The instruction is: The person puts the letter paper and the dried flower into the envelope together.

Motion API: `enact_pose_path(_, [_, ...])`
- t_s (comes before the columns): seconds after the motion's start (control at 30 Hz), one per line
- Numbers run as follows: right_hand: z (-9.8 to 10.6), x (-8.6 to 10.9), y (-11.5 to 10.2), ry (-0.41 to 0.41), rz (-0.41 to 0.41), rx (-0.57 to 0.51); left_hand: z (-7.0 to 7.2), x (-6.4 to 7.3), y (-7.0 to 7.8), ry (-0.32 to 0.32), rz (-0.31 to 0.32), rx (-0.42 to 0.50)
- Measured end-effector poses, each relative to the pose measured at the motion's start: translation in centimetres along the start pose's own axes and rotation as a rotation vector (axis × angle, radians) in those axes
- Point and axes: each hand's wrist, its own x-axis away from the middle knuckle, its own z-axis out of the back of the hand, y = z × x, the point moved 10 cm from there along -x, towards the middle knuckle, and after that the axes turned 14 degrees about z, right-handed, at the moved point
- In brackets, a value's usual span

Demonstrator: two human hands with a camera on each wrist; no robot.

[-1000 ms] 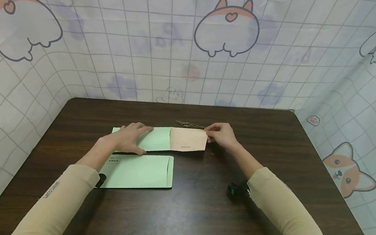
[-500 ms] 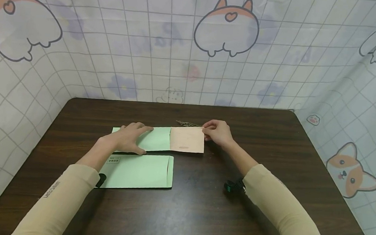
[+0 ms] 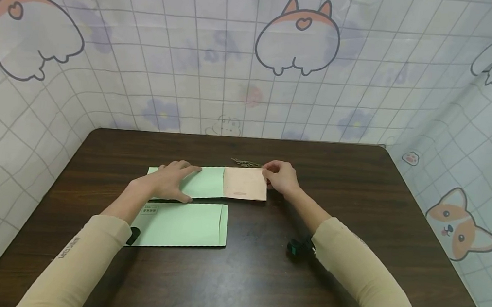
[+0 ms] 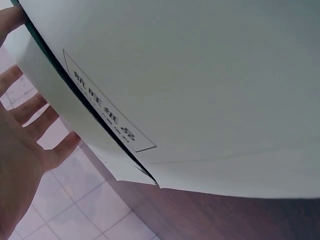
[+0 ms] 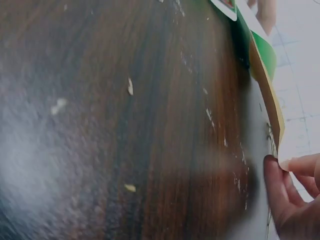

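Note:
Fingers spread, my left hand (image 3: 169,181) rests on the far green envelope (image 3: 208,182), which lies sideways on the dark table. Tan paper (image 3: 245,182) extends from that envelope's right end; how far it reaches inside is hidden. My right hand (image 3: 282,177) pinches the paper's far right corner between thumb and fingers. In the right wrist view the pinched paper edge (image 5: 270,100) stands a little off the table. A second green envelope (image 3: 180,223), with a small printed label, lies nearer to me. The left wrist view shows its label (image 4: 107,107) close up.
A dried plant sprig (image 3: 245,163) lies behind the tan paper, close to the right fingers. Small pale flecks (image 5: 130,86) are scattered on the wooden table (image 3: 253,271). A dark wrist-worn device (image 3: 298,248) sits under the right sleeve. Patterned cloth (image 3: 218,73) hangs behind the table.
My right hand has shifted slightly left with the corner of the tan paper. That corner rose a little, then came down again. The left hand has stayed in place.

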Motion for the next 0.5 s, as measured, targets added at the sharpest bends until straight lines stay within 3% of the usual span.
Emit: enact_pose_path(0.5, [0.24, 0.82, 0.99, 0.050, -0.065, -0.140, -0.16, -0.16, -0.22, 0.002, 0.001, 0.007])
